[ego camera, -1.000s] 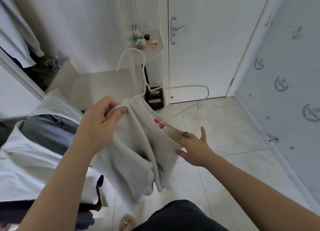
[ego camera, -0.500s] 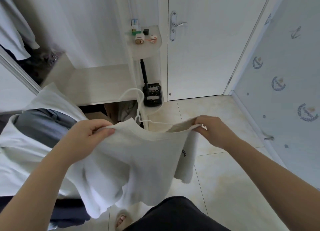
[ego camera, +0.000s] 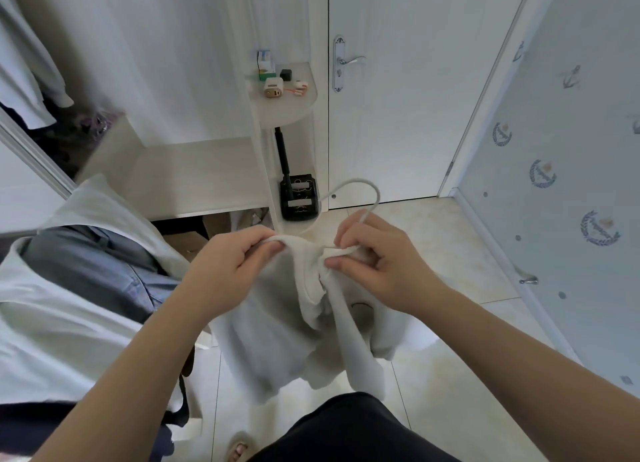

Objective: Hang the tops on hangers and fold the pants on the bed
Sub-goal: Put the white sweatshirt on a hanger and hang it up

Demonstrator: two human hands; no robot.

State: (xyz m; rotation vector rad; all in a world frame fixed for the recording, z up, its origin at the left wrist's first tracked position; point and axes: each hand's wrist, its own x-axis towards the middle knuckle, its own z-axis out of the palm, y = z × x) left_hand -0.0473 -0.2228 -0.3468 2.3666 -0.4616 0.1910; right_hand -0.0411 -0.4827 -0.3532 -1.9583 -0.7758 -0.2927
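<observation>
The white top (ego camera: 284, 333) hangs in front of the door (ego camera: 398, 98). The left hand (ego camera: 228, 264) grips its neck edge, and the right hand (ego camera: 377, 264) pinches bunched cloth beside it. The hanger (ego camera: 367, 191) hook curves up toward the door.

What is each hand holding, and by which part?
White top, at its neckline: left hand pinches one side, right hand bunches the other against the white hanger.

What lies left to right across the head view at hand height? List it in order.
Blue-grey shirt on the clothes pile → left hand, gripping fabric → cream knit top → right hand, pinching the neckline → pale blue anchor-patterned wall.
</observation>
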